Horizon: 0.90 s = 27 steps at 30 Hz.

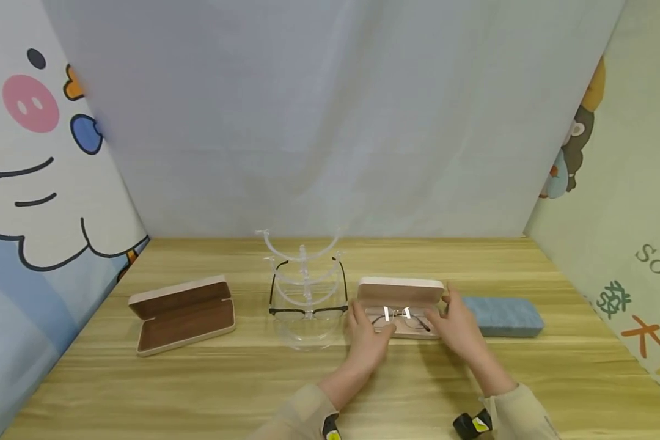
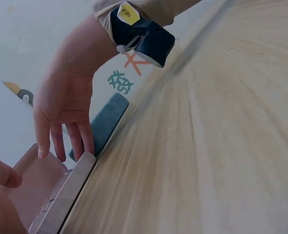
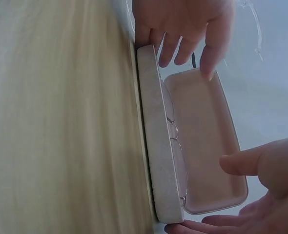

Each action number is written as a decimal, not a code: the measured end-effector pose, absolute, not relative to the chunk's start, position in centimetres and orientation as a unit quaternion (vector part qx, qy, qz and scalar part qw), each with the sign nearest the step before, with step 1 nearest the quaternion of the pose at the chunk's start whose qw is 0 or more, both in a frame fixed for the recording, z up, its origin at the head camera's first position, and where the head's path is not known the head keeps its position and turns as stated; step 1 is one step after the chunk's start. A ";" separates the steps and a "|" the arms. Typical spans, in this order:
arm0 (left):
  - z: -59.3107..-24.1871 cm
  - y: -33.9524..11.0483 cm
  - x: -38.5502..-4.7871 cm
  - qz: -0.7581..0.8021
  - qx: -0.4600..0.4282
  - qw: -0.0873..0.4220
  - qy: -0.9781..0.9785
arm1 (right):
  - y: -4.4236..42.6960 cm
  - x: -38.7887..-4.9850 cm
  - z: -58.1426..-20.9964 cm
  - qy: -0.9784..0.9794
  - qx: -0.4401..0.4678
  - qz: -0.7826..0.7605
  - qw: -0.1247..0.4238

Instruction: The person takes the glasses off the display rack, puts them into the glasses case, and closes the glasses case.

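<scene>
A cream eyeglass case with a pink lining lies with its lid up. Inside it sits a pair of thin-rimmed glasses. My left hand is at the case's left end, its fingers extended beside the wall. At the opposite end, my right hand has its fingers along the outside. The right wrist view shows the right thumb stretched in front of the raised lid. In the left wrist view, the right hand's fingers are straight and touch the case's corner.
A blue closed case lies just right of the right hand. Left of the hands, a clear display stand bears black-framed glasses. Farther left is an open case with a brown lining. A grey cloth hangs behind the table.
</scene>
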<state>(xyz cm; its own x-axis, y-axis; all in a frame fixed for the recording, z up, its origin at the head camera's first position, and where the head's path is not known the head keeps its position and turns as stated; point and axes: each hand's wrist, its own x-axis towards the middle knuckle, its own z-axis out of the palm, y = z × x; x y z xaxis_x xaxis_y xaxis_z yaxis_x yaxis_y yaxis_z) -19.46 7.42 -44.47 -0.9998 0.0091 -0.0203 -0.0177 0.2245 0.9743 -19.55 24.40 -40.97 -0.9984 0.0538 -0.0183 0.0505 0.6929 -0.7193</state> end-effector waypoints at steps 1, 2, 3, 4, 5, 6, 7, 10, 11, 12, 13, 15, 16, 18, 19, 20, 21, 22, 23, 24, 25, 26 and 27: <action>-44.5 7.4 -19.6 0.623 -0.006 0.013 0.782 | 24.4 -19.5 -41.0 -0.918 -0.028 0.395 0.001; -44.5 7.3 -19.7 0.621 -0.008 0.013 0.784 | 24.4 -19.5 -41.1 -0.917 -0.026 0.399 0.002; -44.4 7.3 -19.8 0.620 -0.008 0.013 0.785 | 24.4 -19.5 -41.1 -0.916 -0.023 0.400 0.005; -44.4 7.2 -19.9 0.617 -0.007 0.013 0.787 | 24.5 -19.5 -41.1 -0.916 -0.022 0.402 0.005; -44.3 7.1 -20.0 0.613 -0.006 0.012 0.790 | 24.5 -19.5 -41.2 -0.916 -0.020 0.402 0.006; -44.3 7.0 -20.1 0.608 -0.003 0.011 0.794 | 24.6 -19.5 -41.2 -0.916 -0.020 0.401 0.006; -44.3 7.0 -20.2 0.602 -0.001 0.012 0.798 | 24.7 -19.5 -41.2 -0.916 -0.021 0.401 0.005; -44.3 6.9 -20.4 0.590 0.007 0.014 0.807 | 24.9 -19.7 -41.2 -0.912 -0.037 0.408 -0.003; -44.2 6.9 -20.4 0.587 0.007 0.014 0.809 | 25.0 -19.8 -41.2 -0.910 -0.043 0.413 -0.005; -44.2 6.9 -20.4 0.587 0.006 0.015 0.810 | 25.0 -19.9 -41.2 -0.907 -0.049 0.418 -0.008; -44.3 7.0 -20.3 0.586 0.005 0.014 0.810 | 25.0 -19.9 -41.2 -0.905 -0.053 0.422 -0.009; -44.5 7.0 -20.2 0.584 0.006 0.005 0.812 | 25.0 -20.0 -41.3 -0.901 -0.060 0.430 -0.008; -44.5 7.0 -20.2 0.584 0.007 0.001 0.812 | 25.0 -20.0 -41.3 -0.899 -0.062 0.433 -0.005; -44.8 7.1 -20.1 0.586 0.011 -0.006 0.810 | 25.0 -20.0 -41.4 -0.897 -0.065 0.437 0.001; -44.8 7.2 -20.0 0.587 0.014 -0.009 0.809 | 25.0 -20.0 -41.4 -0.896 -0.065 0.438 0.005; -44.9 7.2 -19.9 0.589 0.016 -0.011 0.808 | 24.9 -20.0 -41.4 -0.896 -0.066 0.439 0.008; -45.0 7.2 -19.9 0.594 0.016 -0.009 0.805 | 24.9 -20.0 -41.4 -0.896 -0.066 0.439 0.012; -45.0 7.3 -19.8 0.600 0.014 -0.007 0.800 | 24.9 -20.0 -41.4 -0.896 -0.067 0.440 0.016; -45.1 7.3 -19.8 0.604 0.015 -0.009 0.797 | 24.8 -20.0 -41.4 -0.896 -0.066 0.438 0.020; -45.1 7.4 -19.8 0.608 0.015 -0.010 0.794 | 24.8 -20.0 -41.4 -0.897 -0.067 0.436 0.024; -45.1 7.5 -19.8 0.613 0.015 -0.009 0.790 | 24.8 -20.0 -41.4 -0.898 -0.067 0.435 0.027; -45.1 7.5 -19.8 0.617 0.014 -0.011 0.787 | 24.7 -20.0 -41.4 -0.898 -0.067 0.434 0.031; -45.2 7.6 -19.8 0.620 0.012 -0.013 0.784 | 24.7 -20.0 -41.4 -0.898 -0.067 0.433 0.033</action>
<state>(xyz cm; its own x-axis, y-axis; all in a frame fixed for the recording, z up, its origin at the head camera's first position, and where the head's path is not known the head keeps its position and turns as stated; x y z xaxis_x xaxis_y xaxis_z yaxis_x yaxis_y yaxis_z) -19.83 7.60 -45.16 -0.9994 0.0026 0.0352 0.0348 0.2304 0.9725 -20.01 24.70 -41.45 -0.9890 0.1480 0.0010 0.0914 0.6160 -0.7824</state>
